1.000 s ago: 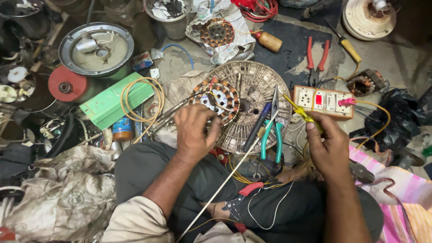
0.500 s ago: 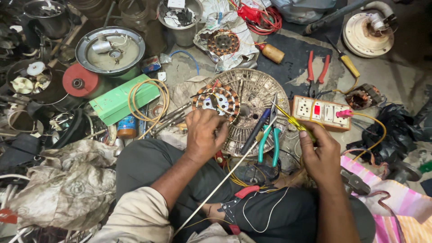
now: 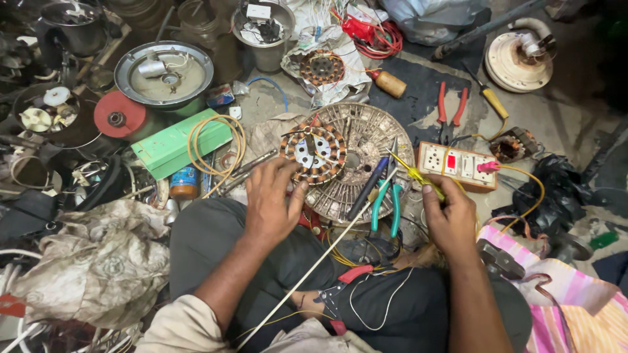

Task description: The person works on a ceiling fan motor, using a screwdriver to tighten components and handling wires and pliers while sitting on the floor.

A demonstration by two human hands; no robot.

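Note:
My left hand [image 3: 271,199] rests on the near edge of a round motor stator with copper windings [image 3: 314,153], fingers curled against it. The stator lies on a round grey ribbed fan plate [image 3: 369,140]. My right hand [image 3: 448,219] is closed around a yellow-handled tool [image 3: 412,171] whose thin tip points up and left over the plate. Green-handled pliers [image 3: 386,202] and a dark blue-handled tool [image 3: 366,189] lie on the plate's near edge between my hands. A thin white rod [image 3: 307,278] runs diagonally across my lap.
A beige socket board with a red switch [image 3: 458,165] sits right of the plate. Red pliers [image 3: 451,108], a green box [image 3: 176,145] with a yellow wire coil [image 3: 219,147], a red disc [image 3: 119,114], a metal pan [image 3: 163,72], a second stator [image 3: 324,67] and crumpled sheeting [image 3: 91,261] lie around.
The view has drifted so the things sit a little lower and further right. My left hand has slid slightly down off the stator's top. My right hand stays closed on the yellow tool.

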